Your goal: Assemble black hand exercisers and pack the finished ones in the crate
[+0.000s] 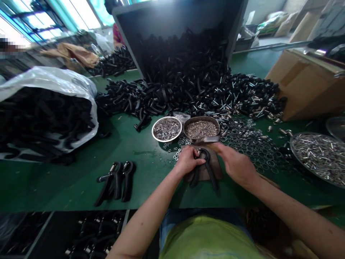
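Note:
My left hand (188,160) is closed on a black hand grip exerciser (211,172), holding it near its spring end with the two handles pointing toward me. Under the exerciser lies a flat dark plate (217,165) on the green table. My right hand (238,165) is wrapped round the wooden handle of a hammer (210,139); its metal head is just above the top of the exerciser and slightly blurred. Several finished-looking black exercisers (126,181) with metal springs lie together to the left.
A round dish of washers (153,133) and a metal tin of tiny parts (185,136) stand behind the plate. Loose metal rings (262,153) and a pan of pins (296,158) are right. Black handles pile up behind; a white bag (95,118) and cardboard box (309,82) flank them.

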`<act>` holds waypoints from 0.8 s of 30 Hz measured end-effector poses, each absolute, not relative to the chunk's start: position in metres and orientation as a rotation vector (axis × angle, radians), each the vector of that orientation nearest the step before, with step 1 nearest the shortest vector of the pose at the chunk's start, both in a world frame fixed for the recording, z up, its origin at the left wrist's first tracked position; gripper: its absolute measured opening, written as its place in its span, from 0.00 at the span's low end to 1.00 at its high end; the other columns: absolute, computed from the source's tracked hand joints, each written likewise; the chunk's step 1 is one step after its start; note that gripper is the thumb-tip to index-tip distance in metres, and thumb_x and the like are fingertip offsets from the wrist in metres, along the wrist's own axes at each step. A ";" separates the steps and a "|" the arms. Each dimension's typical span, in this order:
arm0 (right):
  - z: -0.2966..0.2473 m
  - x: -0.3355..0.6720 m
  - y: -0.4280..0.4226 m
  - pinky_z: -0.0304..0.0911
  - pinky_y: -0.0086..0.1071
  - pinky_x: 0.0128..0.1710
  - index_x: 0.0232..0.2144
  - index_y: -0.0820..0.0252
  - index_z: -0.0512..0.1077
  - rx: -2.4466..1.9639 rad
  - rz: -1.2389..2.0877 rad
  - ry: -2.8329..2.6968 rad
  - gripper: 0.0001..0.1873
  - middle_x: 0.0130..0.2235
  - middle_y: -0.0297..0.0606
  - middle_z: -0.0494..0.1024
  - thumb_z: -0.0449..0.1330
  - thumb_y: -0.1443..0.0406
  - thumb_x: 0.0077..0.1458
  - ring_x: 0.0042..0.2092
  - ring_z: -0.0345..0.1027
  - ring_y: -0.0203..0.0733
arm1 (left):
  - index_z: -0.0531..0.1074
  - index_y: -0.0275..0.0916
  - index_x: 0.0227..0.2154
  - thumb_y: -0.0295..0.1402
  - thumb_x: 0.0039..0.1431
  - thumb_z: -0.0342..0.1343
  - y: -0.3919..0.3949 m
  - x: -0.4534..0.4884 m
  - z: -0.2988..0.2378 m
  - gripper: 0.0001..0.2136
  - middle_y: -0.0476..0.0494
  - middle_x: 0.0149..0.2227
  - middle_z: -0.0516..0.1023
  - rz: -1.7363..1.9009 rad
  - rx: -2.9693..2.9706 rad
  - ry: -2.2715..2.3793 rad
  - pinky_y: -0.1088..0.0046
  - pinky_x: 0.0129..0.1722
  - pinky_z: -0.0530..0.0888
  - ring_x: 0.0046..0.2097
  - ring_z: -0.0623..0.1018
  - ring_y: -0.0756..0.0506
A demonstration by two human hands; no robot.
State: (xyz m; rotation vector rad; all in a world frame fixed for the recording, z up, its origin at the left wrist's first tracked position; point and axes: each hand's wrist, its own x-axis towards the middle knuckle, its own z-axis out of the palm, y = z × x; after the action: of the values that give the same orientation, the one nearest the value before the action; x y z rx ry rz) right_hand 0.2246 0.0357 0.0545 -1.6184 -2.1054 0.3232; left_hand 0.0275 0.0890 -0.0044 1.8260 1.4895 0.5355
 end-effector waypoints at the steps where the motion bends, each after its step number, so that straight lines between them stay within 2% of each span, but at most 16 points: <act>1: 0.051 0.224 0.038 0.68 0.38 0.37 0.53 0.55 0.64 -1.650 0.356 -2.197 0.20 0.45 0.42 0.77 0.44 0.63 0.61 0.40 0.73 0.47 | 0.68 0.38 0.26 0.37 0.39 0.67 0.089 0.027 -0.004 0.15 0.50 0.32 0.69 0.542 1.821 1.485 0.74 0.34 0.63 0.35 0.68 0.48; 6: 0.052 0.223 0.038 0.65 0.38 0.46 0.56 0.57 0.60 -1.574 0.253 -2.115 0.22 0.52 0.44 0.72 0.42 0.63 0.62 0.49 0.69 0.45 | 0.67 0.38 0.27 0.38 0.40 0.67 0.088 0.028 -0.002 0.15 0.50 0.33 0.69 0.535 1.846 1.481 0.73 0.35 0.63 0.36 0.68 0.47; 12: 0.035 0.225 0.042 0.68 0.38 0.36 0.55 0.56 0.62 -1.785 0.369 -2.361 0.21 0.44 0.44 0.78 0.42 0.61 0.63 0.40 0.74 0.48 | 0.66 0.39 0.28 0.39 0.42 0.66 0.077 0.028 0.004 0.16 0.48 0.34 0.69 0.543 1.940 1.563 0.70 0.36 0.64 0.39 0.69 0.45; 16: 0.060 0.227 0.034 0.67 0.37 0.42 0.54 0.54 0.62 -1.656 0.425 -2.285 0.20 0.47 0.40 0.77 0.43 0.62 0.63 0.44 0.73 0.45 | 0.65 0.39 0.37 0.42 0.40 0.67 0.046 0.025 0.007 0.23 0.40 0.48 0.66 0.676 2.055 1.743 0.64 0.43 0.64 0.49 0.67 0.39; 18: 0.079 0.229 0.020 0.68 0.35 0.41 0.54 0.53 0.62 -1.538 0.353 -2.173 0.19 0.47 0.39 0.77 0.44 0.64 0.62 0.43 0.73 0.43 | 0.64 0.39 0.40 0.42 0.43 0.65 0.027 0.023 0.006 0.23 0.38 0.50 0.65 0.716 2.100 1.796 0.63 0.46 0.64 0.51 0.66 0.38; 22: 0.079 0.236 -0.001 0.68 0.33 0.31 0.49 0.57 0.65 -1.353 0.028 -1.950 0.17 0.32 0.39 0.79 0.45 0.64 0.61 0.31 0.74 0.41 | 0.65 0.39 0.37 0.40 0.55 0.56 0.004 0.021 0.003 0.12 0.44 0.36 0.72 0.531 2.059 1.758 0.69 0.37 0.67 0.38 0.72 0.44; 24: 0.064 0.237 0.000 0.68 0.32 0.28 0.46 0.58 0.68 -1.382 0.041 -2.111 0.16 0.30 0.38 0.79 0.45 0.65 0.61 0.28 0.73 0.40 | 0.66 0.39 0.34 0.38 0.57 0.54 0.002 0.022 0.002 0.08 0.46 0.33 0.73 0.454 2.029 1.768 0.71 0.33 0.66 0.34 0.73 0.46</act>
State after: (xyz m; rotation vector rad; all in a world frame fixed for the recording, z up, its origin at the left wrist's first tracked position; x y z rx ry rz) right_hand 0.2374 0.0000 0.0642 -1.3819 -2.1109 0.0415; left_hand 0.0222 0.0018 0.0022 2.0288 1.7680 0.4545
